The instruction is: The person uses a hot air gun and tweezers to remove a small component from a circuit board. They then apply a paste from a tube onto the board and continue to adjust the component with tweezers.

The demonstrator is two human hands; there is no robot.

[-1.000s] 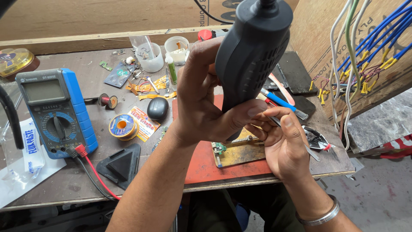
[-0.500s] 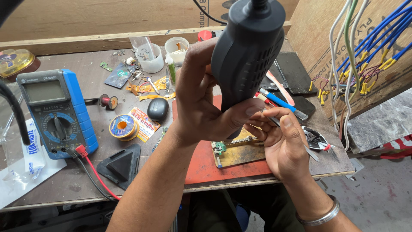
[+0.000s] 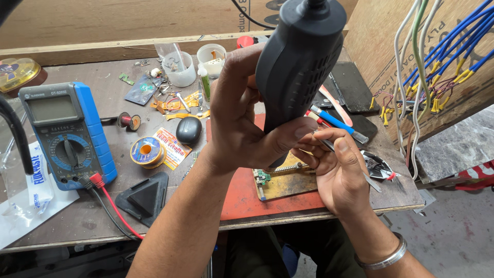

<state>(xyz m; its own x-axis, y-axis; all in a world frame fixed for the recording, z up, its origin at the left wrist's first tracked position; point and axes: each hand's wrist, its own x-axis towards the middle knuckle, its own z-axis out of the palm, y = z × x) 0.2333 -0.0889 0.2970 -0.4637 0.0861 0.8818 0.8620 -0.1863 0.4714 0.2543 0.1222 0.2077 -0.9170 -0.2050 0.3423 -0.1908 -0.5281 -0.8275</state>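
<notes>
The left hand [image 3: 242,118] wraps around a large dark grey hot-air tool [image 3: 298,67], fingers closed on its ribbed body and the thumb pressed across its lower front, so the tool stands nearly upright with its nozzle end pointing down. The right hand [image 3: 337,175] sits just right of the tool's lower end, fingers pinched around thin metal tweezers [image 3: 370,180] whose free end sticks out to the right past the palm; a steel bangle [image 3: 383,257] circles that wrist.

Directly below the tool lies a small green circuit board [image 3: 264,177] clamped on a yellowish board holder [image 3: 288,183], which rests on a red mat [image 3: 247,198] on the desk [image 3: 103,92]. The tool's tip is hidden behind the left thumb, so contact with the board cannot be told.

Left of the tool, a black oval case [image 3: 189,129] sits near a printed leaflet [image 3: 172,146] and a spool of solder wire [image 3: 145,152]. Farther left is a blue multimeter [image 3: 67,134], with a red lead [image 3: 110,203] plugged in at its bottom, and a black triangular stand [image 3: 144,198] lies near that lead. Behind the tool, clear plastic cups [image 3: 182,69] stand among scattered small parts. Right of the tool, a blue-handled tool [image 3: 334,121] lies on a dark pad [image 3: 355,85], and beyond it a bundle of blue and white wires [image 3: 442,56] with yellow ends hangs against a plywood panel [image 3: 381,36].
</notes>
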